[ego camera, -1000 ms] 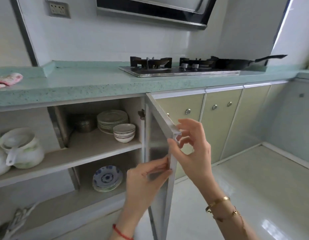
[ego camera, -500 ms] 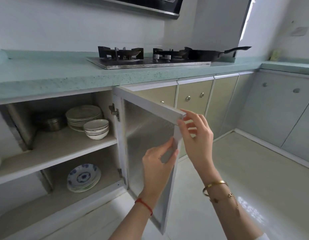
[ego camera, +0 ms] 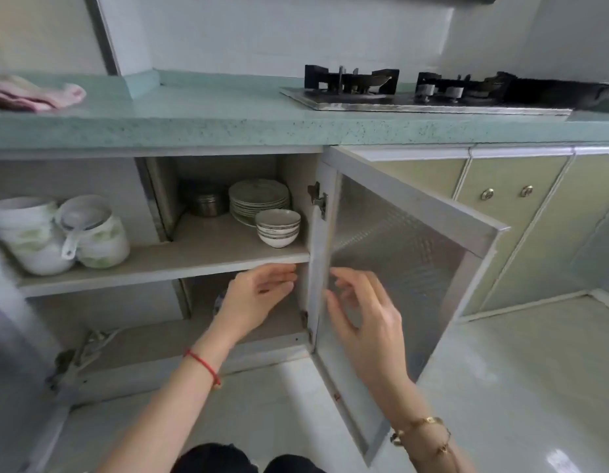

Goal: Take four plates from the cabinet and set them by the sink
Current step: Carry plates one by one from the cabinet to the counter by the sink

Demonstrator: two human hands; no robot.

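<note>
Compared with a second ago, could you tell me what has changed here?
Both hands let go of the cabinet door, which now stands wider open. The left hand and right hand moved leftward toward the opening, holding nothing. The stack of plates and bowls stay on the upper shelf.

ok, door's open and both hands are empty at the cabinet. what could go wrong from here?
1. The bowl stack sits in front of the plate stack on the upper shelf; drawing plates out could knock the bowls off the edge.
2. The plate stack looks taller than four, so splitting it at the back of the shelf may let plates slide.
3. The open door juts out beside the right hand; a loaded arm could clip it.
</note>
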